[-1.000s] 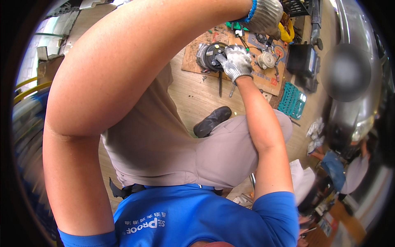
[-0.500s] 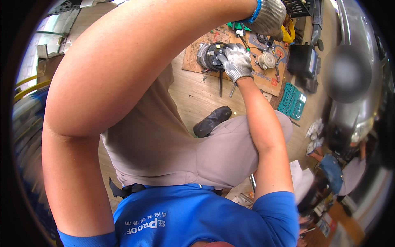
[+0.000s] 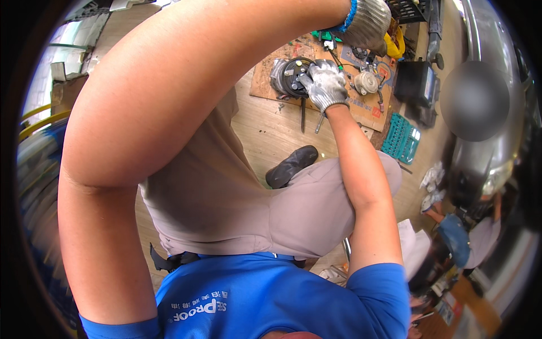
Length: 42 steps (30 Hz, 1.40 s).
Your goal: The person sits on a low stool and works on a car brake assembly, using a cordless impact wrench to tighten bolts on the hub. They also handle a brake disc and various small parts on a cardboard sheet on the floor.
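Note:
My right hand [image 3: 327, 85], in a grey-white work glove, lies on the right side of a round black machine part [image 3: 293, 85]. The thumb rests on its face and the other fingers curl at its edge. Light bolts or studs show on that face, and a silver metal body sits at its left. My left arm crosses the upper picture. Its gloved left hand [image 3: 367, 25], with a blue cuff, hangs above the far side of the work board; its fingers are mostly hidden. Below it lie small dark parts and cables, and a pale round part [image 3: 366, 83] sits right of my right hand.
A stained cardboard sheet [image 3: 364, 116] lies under the parts. Two rod-shaped tools stick out at its near edge. To the right are a teal tool case [image 3: 401, 138], a black box-shaped battery [image 3: 414, 82] and a dark car [image 3: 491, 158]. Another person [image 3: 457, 237] is at lower right.
My left hand has shifted very slightly. My right hand stays on the round black part.

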{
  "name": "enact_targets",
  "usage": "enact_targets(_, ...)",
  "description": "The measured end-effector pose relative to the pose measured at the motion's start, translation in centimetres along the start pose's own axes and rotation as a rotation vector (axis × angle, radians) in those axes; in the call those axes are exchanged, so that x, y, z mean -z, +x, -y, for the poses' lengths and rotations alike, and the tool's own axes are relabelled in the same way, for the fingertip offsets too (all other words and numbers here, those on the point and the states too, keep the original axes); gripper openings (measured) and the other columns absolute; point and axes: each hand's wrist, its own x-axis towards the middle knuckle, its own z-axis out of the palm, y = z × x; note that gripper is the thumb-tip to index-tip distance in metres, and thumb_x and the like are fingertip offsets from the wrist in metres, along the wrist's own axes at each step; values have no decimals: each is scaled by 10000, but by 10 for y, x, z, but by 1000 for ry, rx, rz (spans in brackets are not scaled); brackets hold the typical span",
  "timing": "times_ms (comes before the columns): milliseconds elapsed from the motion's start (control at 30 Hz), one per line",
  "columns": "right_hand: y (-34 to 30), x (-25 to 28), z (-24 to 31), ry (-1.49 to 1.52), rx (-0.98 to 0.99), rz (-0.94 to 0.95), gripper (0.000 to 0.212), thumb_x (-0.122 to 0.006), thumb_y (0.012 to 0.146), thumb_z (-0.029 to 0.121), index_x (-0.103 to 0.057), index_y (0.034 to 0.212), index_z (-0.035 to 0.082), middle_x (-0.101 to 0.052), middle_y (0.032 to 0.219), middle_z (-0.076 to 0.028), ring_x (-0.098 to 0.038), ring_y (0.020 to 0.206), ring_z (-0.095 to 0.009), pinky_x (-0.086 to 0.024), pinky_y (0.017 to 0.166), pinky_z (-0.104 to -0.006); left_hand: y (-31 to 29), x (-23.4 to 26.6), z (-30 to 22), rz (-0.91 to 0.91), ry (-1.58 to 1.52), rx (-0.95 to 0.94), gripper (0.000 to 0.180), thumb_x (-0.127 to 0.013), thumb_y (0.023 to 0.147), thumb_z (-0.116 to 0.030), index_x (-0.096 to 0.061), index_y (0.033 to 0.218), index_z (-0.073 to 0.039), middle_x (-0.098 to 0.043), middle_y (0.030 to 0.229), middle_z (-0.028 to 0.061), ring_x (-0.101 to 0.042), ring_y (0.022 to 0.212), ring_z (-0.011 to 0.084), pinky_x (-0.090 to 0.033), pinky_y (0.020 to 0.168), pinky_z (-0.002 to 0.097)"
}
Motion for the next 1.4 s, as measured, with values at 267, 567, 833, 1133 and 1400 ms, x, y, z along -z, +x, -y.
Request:
enact_targets(267, 7, -11, 5, 9, 68, -56, 385, -585, 982, 416, -706, 1222, 141, -620, 1356, -89, -510, 1320, -320, -416, 1067, -498, -14, 15, -2, 39, -78, 117, 360, -583, 947, -291, -784, 1003, 3, -751, 981, 221, -740, 886, 347, -574, 807, 446)
enact_targets(567, 7, -19, -6, 52, 157, -130, 377, -606, 972, 404, -711, 1202, 123, -620, 1351, -85, -517, 1307, -314, -430, 1051, -492, -19, 19, -6, 35, -154, 183, 383, -583, 960, -316, -776, 1012, 11, -747, 976, 223, -735, 884, 352, -571, 822, 446)
enact_targets(833, 1, 5, 1, 62, 17, -39, 423, -657, 941, 434, -706, 1228, 128, -603, 1382, -91, -489, 1350, -305, -405, 1081, -498, -4, 3, -3, 26, -79, 57, 396, -578, 967, -331, -776, 989, 12, -748, 978, 219, -735, 881, 348, -571, 811, 435)
enact_targets(1133, -2, -20, -18, 77, 113, -82, 342, -627, 949, 361, -715, 1220, 172, -586, 1418, -80, -476, 1375, -321, -383, 1121, -485, -4, 15, -1, 62, -54, 10, 440, -578, 985, -383, -774, 996, 11, -747, 968, 219, -732, 891, 362, -571, 795, 457)
enact_targets(1400, 4, -18, -2, -2, 38, -50, 393, -560, 990, 432, -716, 1188, 129, -651, 1284, -100, -521, 1295, -327, -408, 1056, -496, 3, 4, -4, 24, -97, 118, 474, -590, 975, -428, -758, 1020, 12, -742, 1011, 239, -728, 905, 377, -566, 817, 455)
